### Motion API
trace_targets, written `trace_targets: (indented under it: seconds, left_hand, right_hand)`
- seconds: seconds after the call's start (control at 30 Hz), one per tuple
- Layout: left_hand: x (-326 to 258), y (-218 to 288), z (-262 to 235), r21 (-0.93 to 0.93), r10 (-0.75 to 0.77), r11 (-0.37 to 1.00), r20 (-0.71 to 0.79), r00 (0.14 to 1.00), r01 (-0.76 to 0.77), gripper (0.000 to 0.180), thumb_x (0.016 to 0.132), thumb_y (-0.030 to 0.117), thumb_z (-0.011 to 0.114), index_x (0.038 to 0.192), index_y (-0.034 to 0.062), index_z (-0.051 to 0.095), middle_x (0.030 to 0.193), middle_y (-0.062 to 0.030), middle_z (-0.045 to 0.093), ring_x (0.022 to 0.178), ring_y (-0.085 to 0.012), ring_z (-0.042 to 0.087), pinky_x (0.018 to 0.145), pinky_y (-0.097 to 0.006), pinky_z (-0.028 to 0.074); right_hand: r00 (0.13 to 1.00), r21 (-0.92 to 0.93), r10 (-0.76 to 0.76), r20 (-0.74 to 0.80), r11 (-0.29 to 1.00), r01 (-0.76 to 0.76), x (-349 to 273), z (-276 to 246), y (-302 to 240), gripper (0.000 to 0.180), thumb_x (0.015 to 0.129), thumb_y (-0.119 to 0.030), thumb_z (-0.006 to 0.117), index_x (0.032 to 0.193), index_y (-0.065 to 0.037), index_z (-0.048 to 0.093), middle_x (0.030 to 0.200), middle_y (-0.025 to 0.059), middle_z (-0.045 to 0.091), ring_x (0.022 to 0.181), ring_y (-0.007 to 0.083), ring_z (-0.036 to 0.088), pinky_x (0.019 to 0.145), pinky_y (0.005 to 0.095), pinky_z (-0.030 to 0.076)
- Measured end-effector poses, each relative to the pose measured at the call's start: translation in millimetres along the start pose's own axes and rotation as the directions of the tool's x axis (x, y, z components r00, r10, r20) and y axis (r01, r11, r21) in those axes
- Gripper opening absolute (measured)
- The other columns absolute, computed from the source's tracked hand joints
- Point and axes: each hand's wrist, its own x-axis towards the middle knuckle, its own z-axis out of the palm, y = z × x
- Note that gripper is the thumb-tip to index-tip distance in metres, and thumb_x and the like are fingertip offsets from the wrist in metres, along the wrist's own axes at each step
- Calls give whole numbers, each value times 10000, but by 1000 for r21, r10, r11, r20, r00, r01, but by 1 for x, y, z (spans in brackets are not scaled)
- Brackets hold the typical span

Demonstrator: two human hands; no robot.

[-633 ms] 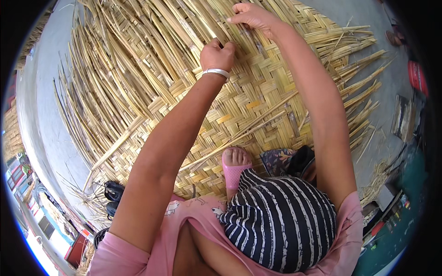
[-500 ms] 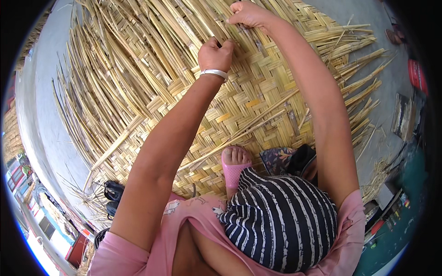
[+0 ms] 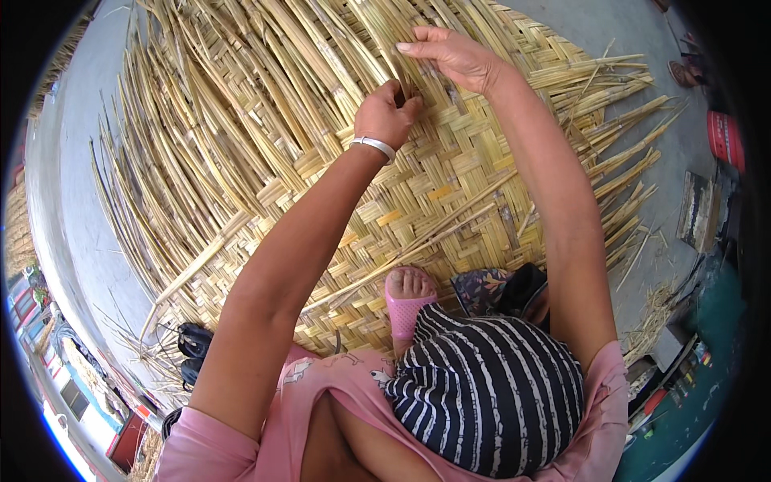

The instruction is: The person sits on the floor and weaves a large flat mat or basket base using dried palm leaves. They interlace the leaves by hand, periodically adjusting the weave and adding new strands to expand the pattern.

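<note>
While both arms stretch forward over the woven mat (image 3: pixel 450 185), the left hand (image 3: pixel 387 116) pinches a bamboo strip (image 3: pixel 377 40), grip closed; the right hand (image 3: pixel 454 56) arches above with loosely open fingers.

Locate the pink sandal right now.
Head view, lower centre: the pink sandal is on a foot resting on the woven mat, just above the striped cloth and left of a dark floral cloth.

Far strip ends of the woven mat (image 3: pixel 450 185) past the top edge, left fingertips behind knuckles.
</note>
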Motion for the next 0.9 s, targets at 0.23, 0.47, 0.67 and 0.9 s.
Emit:
trace_targets:
  seconds: [0.23,0.47,0.67,0.9]
  left_hand:
    - [4,2,-9,140,49,988,163,985,-73,257,819,252,615,1009,79,611,944,-151,647,867,-324,617,771,-398,480]
    - [4,3,-14,121,69,988,200,977,-95,216,848,195,618,1010,52,609,786,-71,640,675,-162,584,669,-296,479]
    - [-2,-8,-11,-60,144,989,163,976,-136,191,855,101,618,1039,58,587,834,-20,622,735,-98,549,702,-257,467]
    - [3,-12,-5,-135,92,988,147,985,-72,211,835,158,607,1022,61,593,863,-123,658,771,-240,626,732,-319,485]
  right_hand:
    - [997,116,-71,14,991,69,6,8,-9,603,834,-314,669,1275,26,439,1189,71,540,1151,152,473,1033,305,317]
    - [979,143,-144,-143,976,165,16,25,-33,632,796,-532,618,1238,-88,536,1135,89,594,1123,183,486,999,360,337]
    - [943,-79,-304,-136,952,296,2,38,-49,651,801,-639,559,1138,-86,627,1175,88,590,1142,176,483,1016,353,317]
    - [944,186,-141,-300,962,203,10,9,-60,285,824,-331,587,886,-60,653,784,96,652,744,209,620,684,367,493]
